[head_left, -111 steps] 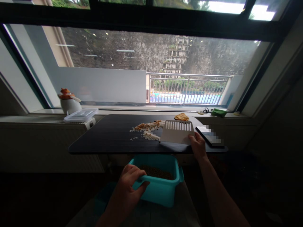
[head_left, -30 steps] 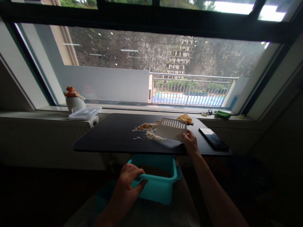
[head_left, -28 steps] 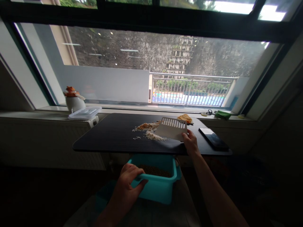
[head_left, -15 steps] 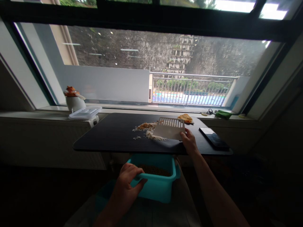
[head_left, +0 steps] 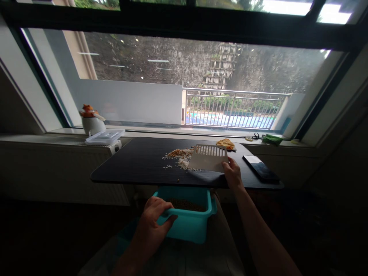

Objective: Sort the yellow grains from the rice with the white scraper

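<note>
Scraper gripped in right hand: I'd press it flat on the desk behind the grain; left hand clamps teal bin below desk edge.

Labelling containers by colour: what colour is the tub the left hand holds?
Turquoise; the tub shows best in the head view, held by the left hand.

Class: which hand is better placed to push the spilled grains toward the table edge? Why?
Likely right hand: it holds the scraper against the grains; the left hand grips the bin.
</note>
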